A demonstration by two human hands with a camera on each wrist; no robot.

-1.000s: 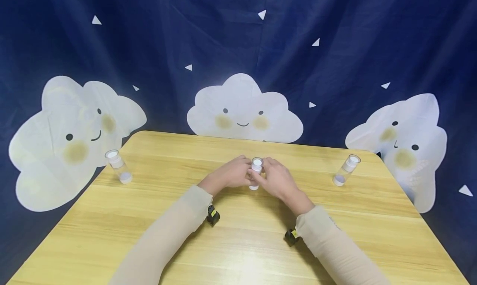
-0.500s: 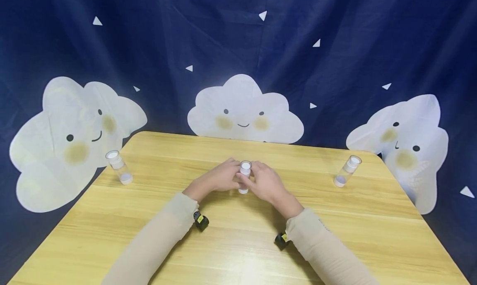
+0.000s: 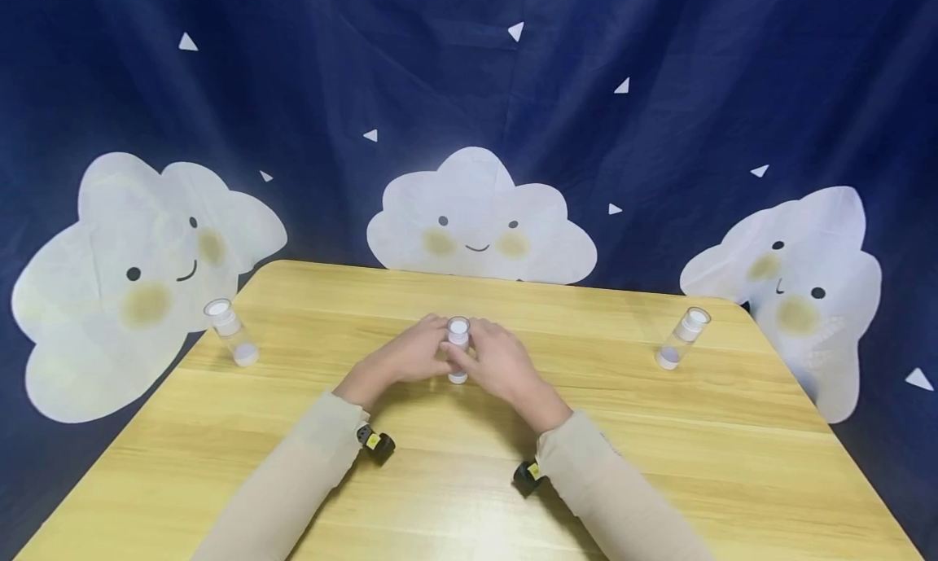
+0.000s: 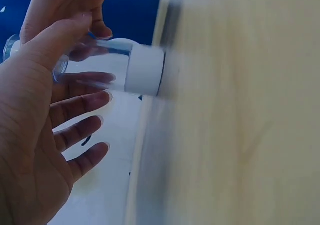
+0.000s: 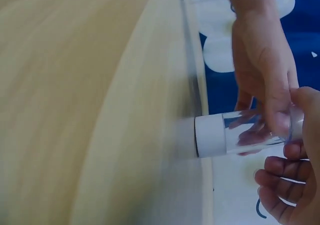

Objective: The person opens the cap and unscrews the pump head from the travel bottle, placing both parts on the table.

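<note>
A clear cylindrical bottle [image 3: 458, 327] with a white base [image 4: 145, 69] stands upright at mid-table, between the two hands. My left hand [image 3: 414, 353] pinches it from the left, its thumb and index finger around the clear body and the other fingers spread out behind. From the right, my right hand [image 3: 501, 361] holds the bottle's upper part, thumb across its near side. The right wrist view shows the white base [image 5: 210, 136] at the tabletop; whether it touches is hard to tell.
Two similar clear bottles with white parts stand apart on the wooden table [image 3: 623, 431]: one bottle [image 3: 230, 331] near the left edge, another bottle [image 3: 681, 339] toward the right edge. A dark blue curtain [image 3: 454, 72] with white clouds hangs behind the table.
Both hands have shifted left and slightly nearer together with the bottle between them. The two side bottles have stayed in place.
</note>
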